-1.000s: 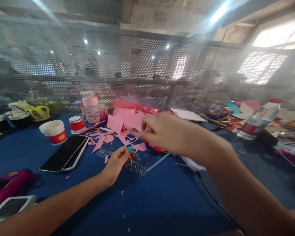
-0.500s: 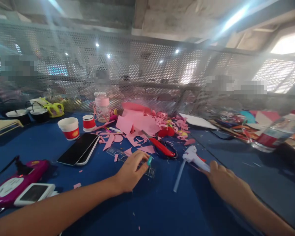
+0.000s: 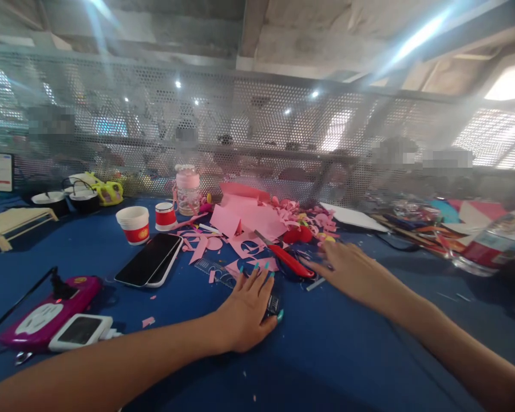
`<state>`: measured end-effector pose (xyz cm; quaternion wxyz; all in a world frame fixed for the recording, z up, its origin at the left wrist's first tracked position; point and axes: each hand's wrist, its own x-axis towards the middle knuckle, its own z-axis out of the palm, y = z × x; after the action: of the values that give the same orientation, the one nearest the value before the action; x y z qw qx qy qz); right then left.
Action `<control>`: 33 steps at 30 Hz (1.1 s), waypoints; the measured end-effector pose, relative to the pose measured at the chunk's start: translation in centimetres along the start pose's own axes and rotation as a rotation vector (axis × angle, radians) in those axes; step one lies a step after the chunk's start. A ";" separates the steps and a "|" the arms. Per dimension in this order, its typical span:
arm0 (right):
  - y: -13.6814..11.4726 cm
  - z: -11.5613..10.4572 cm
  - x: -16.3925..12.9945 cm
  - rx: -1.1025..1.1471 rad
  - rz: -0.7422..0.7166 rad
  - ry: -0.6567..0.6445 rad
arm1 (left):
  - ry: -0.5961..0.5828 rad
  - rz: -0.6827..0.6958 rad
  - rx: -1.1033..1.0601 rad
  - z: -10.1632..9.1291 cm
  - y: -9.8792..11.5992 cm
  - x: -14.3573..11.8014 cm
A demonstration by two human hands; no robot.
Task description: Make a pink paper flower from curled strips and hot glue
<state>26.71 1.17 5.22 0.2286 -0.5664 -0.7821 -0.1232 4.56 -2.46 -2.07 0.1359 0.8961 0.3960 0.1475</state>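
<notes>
Head view: the left hand point(image 3: 246, 312) lies flat, palm down, fingers spread, pressing on a clear plastic ruler point(image 3: 223, 277) on the blue tabletop point(image 3: 326, 355). The right hand point(image 3: 349, 272) stretches out open over the table, grasping nothing, fingertips close to the red-handled scissors point(image 3: 289, 261), which lie just beyond the ruler among pink paper scraps point(image 3: 249, 220). Left of the scraps sits a black smartphone point(image 3: 149, 266); behind it, a red-and-white paper cup point(image 3: 133, 225) and a pink-lidded jar point(image 3: 187, 189). Near the left edge rests a magenta power strip point(image 3: 47, 312).
</notes>
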 end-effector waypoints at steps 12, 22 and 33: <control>-10.0 11.6 14.0 0.243 -0.011 0.103 | 0.067 0.046 -0.055 -0.1 -0.7 0.0; -5.8 1.9 4.7 -0.125 -0.434 0.371 | 0.599 -0.327 -1.107 -0.9 -1.6 1.2; -4.4 4.8 0.1 0.296 -0.681 0.077 | 0.550 -0.408 -1.205 0.3 -3.0 2.0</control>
<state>21.49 1.93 1.43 0.2832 -0.2294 -0.9259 -0.0991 3.93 0.92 -3.12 0.5296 0.5022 0.4257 0.5349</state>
